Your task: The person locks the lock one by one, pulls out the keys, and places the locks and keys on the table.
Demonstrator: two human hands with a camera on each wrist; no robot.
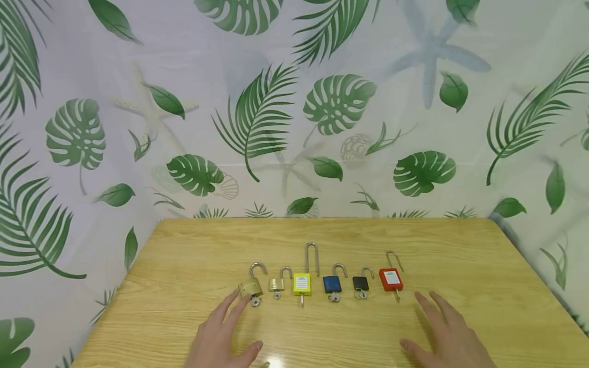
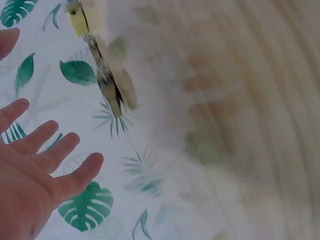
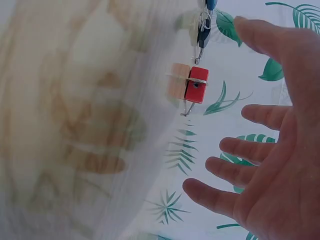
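Note:
Several unlocked padlocks lie in a row on the wooden table, each with a key at its lower end. From the left they are a large brass padlock [image 1: 250, 288], a small brass padlock [image 1: 276, 284], a yellow padlock [image 1: 301, 284] with a long shackle, a blue padlock [image 1: 332, 284], a black padlock [image 1: 360, 283] and a red padlock [image 1: 391, 279]. My left hand [image 1: 222, 335] has its fingers spread, fingertips overlapping the large brass padlock in the head view. To the lower right of the red padlock, my right hand [image 1: 444, 335] spreads its fingers. Both hold nothing.
The wooden table [image 1: 184, 245] reflects light near its front. Behind it and at both sides hangs a white cloth [image 1: 276, 204] printed with green leaves and starfish. In both wrist views the glossy tabletop mirrors the scene.

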